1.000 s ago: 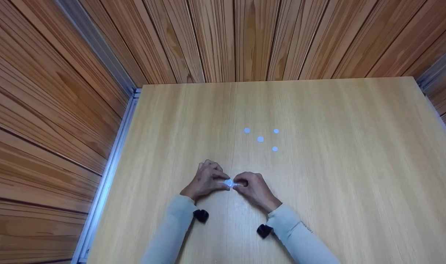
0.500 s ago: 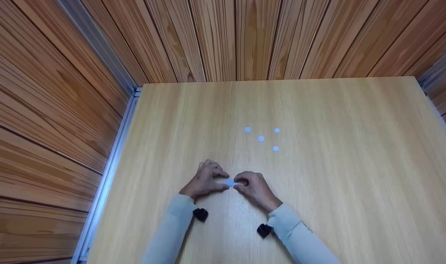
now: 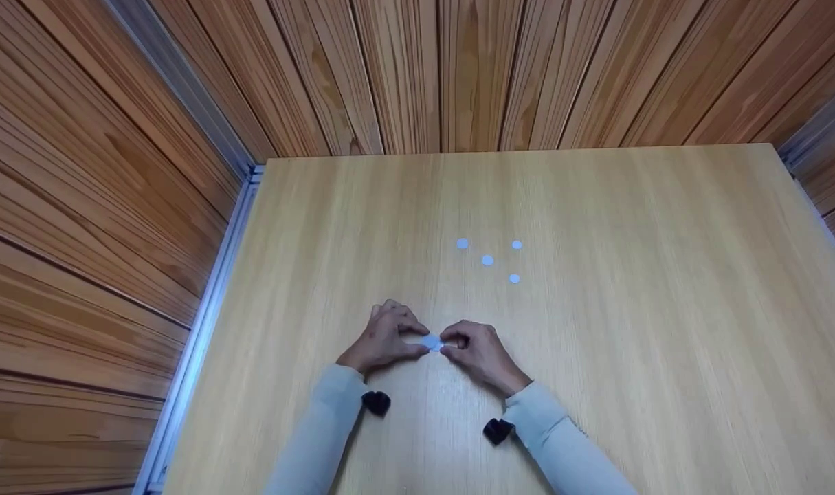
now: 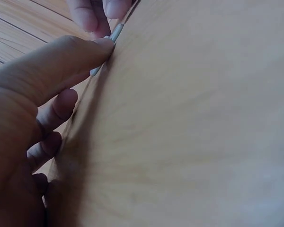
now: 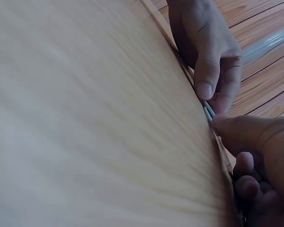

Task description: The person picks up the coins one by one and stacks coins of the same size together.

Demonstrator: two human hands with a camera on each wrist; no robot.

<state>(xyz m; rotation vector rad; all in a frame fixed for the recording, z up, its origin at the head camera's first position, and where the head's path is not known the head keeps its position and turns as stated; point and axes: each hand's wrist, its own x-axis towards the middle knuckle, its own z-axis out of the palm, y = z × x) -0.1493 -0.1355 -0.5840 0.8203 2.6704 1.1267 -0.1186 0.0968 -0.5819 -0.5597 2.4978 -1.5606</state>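
Observation:
A small pale blue-white disc [image 3: 431, 342] lies low over the table between the two hands. My left hand [image 3: 386, 335] pinches its left side between thumb and fingers. From the opposite side my right hand [image 3: 482, 354] pinches at the right edge with thumb and forefinger. Edge-on in the left wrist view, the thin disc [image 4: 116, 32] passes behind the left thumb. The right wrist view shows two thin pale edges [image 5: 208, 112] close together between the fingertips; whether these are two overlapping discs I cannot tell.
Beyond the hands, several similar discs [image 3: 487, 260] lie flat and apart on the wooden table [image 3: 630, 275]. Wood-plank walls [image 3: 410, 75] stand behind and to the left. A metal rail [image 3: 197, 344] runs along the table's left edge. Black wrist devices [image 3: 498, 431] sit at both cuffs.
The right hand has shifted very slightly to the right. The disc between the hands shows a plainer surface than a second ago. The left hand and the far discs keep their places.

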